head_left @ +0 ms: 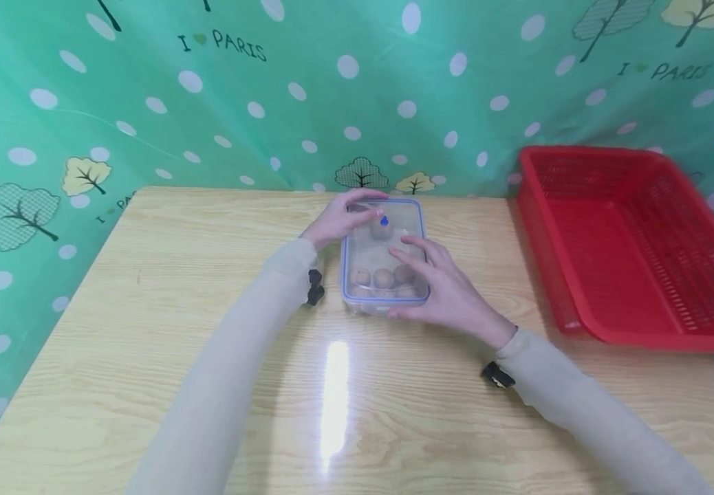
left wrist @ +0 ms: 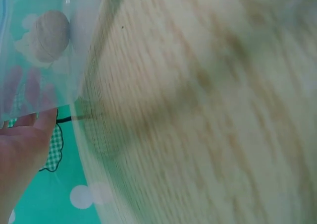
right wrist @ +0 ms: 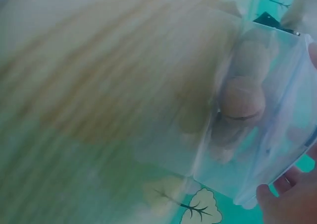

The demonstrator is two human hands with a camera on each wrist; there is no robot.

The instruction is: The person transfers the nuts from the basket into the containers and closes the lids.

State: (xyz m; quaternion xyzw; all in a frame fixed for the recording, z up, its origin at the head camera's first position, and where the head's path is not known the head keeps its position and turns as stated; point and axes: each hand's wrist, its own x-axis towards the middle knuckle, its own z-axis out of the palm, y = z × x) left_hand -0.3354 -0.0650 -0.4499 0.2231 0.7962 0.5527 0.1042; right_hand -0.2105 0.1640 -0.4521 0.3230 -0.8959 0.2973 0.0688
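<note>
A clear plastic food container (head_left: pixel 374 251) with a blue-edged lid lies lengthwise on the table between both hands. Inside are several round brown, walnut-like things (head_left: pixel 384 278); most sit at the near end, one beneath the blue valve (head_left: pixel 384 221). My left hand (head_left: pixel 344 218) grips the far left corner, thumb over the lid and fingers at the far edge. In the left wrist view, its fingers (left wrist: pixel 45 119) show behind the clear wall. My right hand (head_left: pixel 446 292) holds the near right corner, thumb at the front edge and fingers reaching over the lid.
A large red plastic basket (head_left: pixel 555 254) stands at the right of the wooden table (head_left: pixel 165 330). Behind the table hangs a green printed cloth (head_left: pixel 307 62). Black wrist mounts (head_left: pixel 498 375) sit under the sleeves. Bright light reflects off the tabletop.
</note>
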